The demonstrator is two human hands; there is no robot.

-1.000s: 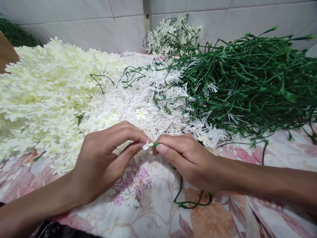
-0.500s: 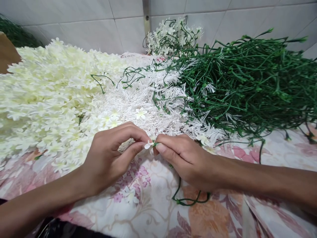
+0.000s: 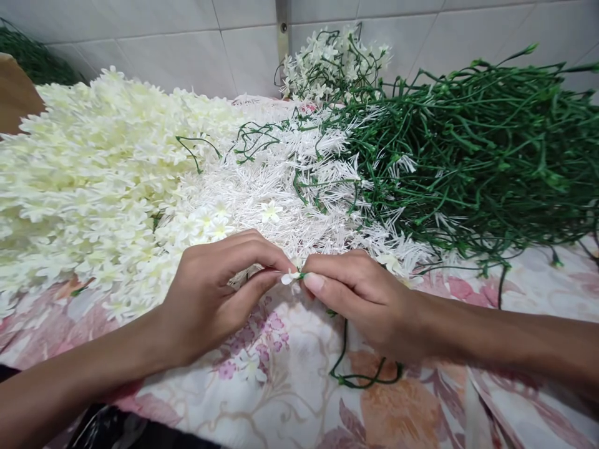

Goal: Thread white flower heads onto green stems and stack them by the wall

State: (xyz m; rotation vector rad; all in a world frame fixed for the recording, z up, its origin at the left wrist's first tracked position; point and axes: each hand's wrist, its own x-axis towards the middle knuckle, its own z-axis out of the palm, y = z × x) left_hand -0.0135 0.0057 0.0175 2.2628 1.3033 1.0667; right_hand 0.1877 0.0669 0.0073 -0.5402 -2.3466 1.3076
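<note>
My left hand (image 3: 224,293) pinches a small white flower (image 3: 291,278) between thumb and forefinger. Thumb and forefinger of my right hand (image 3: 362,299) are closed on the green tip of a stem (image 3: 344,349), right against the flower's base. The rest of that stem hangs below my right hand and loops on the floral cloth. Just behind both hands spreads a heap of thin white pieces (image 3: 253,193), with one loose flower (image 3: 270,212) on top.
A large pile of cream flowers (image 3: 93,187) covers the left. Tangled green stems (image 3: 486,156) fill the right. A bunch of flowered stems (image 3: 332,65) leans by the tiled wall (image 3: 178,59). Another white flower (image 3: 251,366) lies on the floral cloth (image 3: 290,405) in front.
The whole view has shifted slightly, so everything appears a little further right. Both hands keep the same pinch on the flower and stem.
</note>
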